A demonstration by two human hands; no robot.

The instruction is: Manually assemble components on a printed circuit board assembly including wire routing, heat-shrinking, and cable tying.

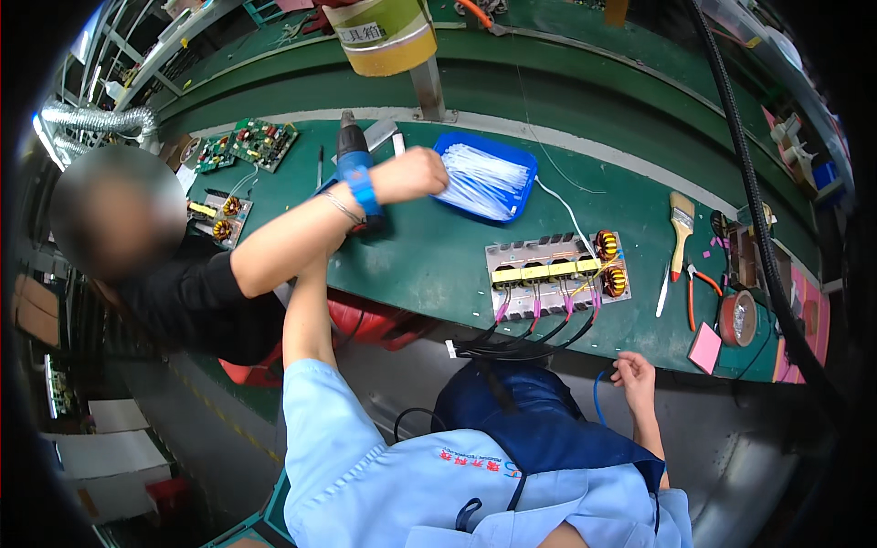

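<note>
My left forearm [312, 306] reaches up past the bench edge. A co-worker's bare arm [297, 239] crosses in front of it and hides my left hand, near a blue and black heat gun [351, 146]. My right hand [635, 378] hangs at the bench's front edge, fingers loosely bent and apart, with nothing visible in it. A blue cord [597, 398] runs beside it. Before me lies a circuit board [557, 272] with yellow transformers, copper-wound coils and black leads drooping over the edge. The co-worker's closed hand [413, 174] is over the left rim of a blue tray [510, 216] of white cable ties.
To the right lie a paintbrush [681, 228], orange-handled pliers [692, 301], a tape roll [738, 318] and a pink pad [704, 348]. More circuit boards [264, 144] lie at the far left. A green and yellow bucket [388, 46] hangs above the bench; a black cable [742, 155] crosses at right.
</note>
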